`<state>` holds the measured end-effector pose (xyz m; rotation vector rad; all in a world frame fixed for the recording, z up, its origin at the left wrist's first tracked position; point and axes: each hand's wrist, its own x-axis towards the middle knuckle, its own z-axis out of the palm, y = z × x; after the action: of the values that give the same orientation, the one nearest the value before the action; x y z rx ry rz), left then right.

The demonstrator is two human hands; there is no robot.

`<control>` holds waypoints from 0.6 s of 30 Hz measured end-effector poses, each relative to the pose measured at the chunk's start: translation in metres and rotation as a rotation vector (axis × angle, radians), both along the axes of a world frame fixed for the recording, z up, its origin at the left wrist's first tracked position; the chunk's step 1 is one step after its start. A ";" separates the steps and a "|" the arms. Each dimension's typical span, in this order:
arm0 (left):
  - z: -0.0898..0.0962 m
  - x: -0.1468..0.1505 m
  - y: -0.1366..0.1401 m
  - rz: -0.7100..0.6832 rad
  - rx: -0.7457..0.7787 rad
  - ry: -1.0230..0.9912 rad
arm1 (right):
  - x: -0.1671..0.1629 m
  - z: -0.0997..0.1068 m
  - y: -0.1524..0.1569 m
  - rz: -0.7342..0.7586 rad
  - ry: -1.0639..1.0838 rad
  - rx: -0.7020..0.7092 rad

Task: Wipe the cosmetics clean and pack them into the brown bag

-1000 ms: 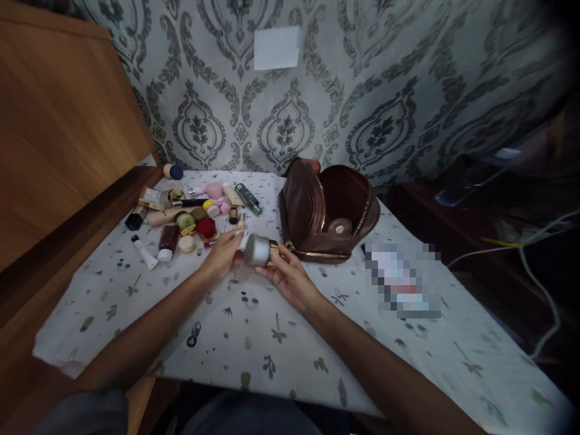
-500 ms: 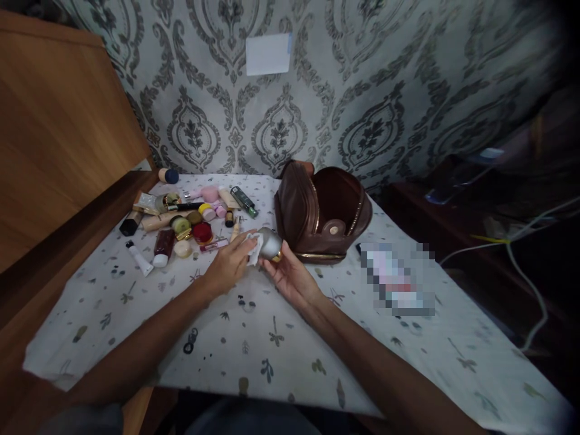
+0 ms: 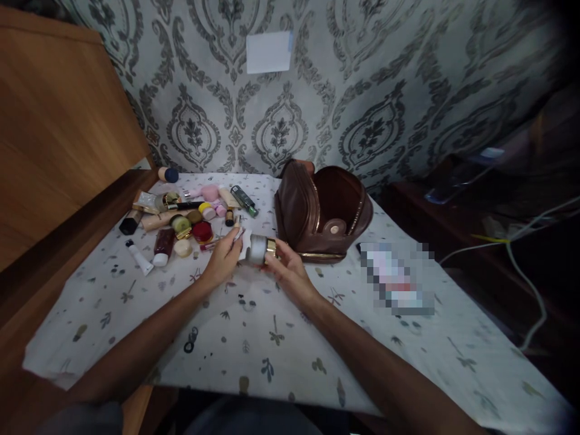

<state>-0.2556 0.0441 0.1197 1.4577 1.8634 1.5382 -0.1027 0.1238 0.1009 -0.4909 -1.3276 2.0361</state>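
Note:
My right hand (image 3: 290, 270) grips a greyish cosmetic jar (image 3: 258, 249) by its gold lid, holding it sideways above the table. In my left hand (image 3: 225, 257) is a white wipe (image 3: 245, 244), its fingers closed on it against the jar's other end. Just behind my left hand lie a red-lidded jar (image 3: 202, 232), a small dark bottle (image 3: 229, 217) and a lip gloss tube partly hidden by the fingers. A brown leather bag (image 3: 296, 208) stands behind my right hand, its zipped top gaping.
Several cosmetics crowd the table's left side, including a dark red bottle (image 3: 164, 244), a white tube (image 3: 139, 258) and a green bottle (image 3: 244, 200). A blurred-out phone-like object (image 3: 394, 275) lies at right. Wooden furniture (image 3: 67, 90) borders the left; cables (image 3: 534, 266) hang at right.
The jar has turned in my hands, so its side and gold lid now show. My left hand with the wipe has drawn slightly left; the right hand has shifted its hold on the lid.

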 end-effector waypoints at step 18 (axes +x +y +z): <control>0.011 -0.007 -0.006 -0.222 -0.454 -0.768 | 0.023 0.022 0.005 0.018 -0.129 1.306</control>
<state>-0.2629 0.0384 0.1303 0.6912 1.3906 1.2091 -0.0801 0.1292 0.1229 0.0169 -2.3326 0.7807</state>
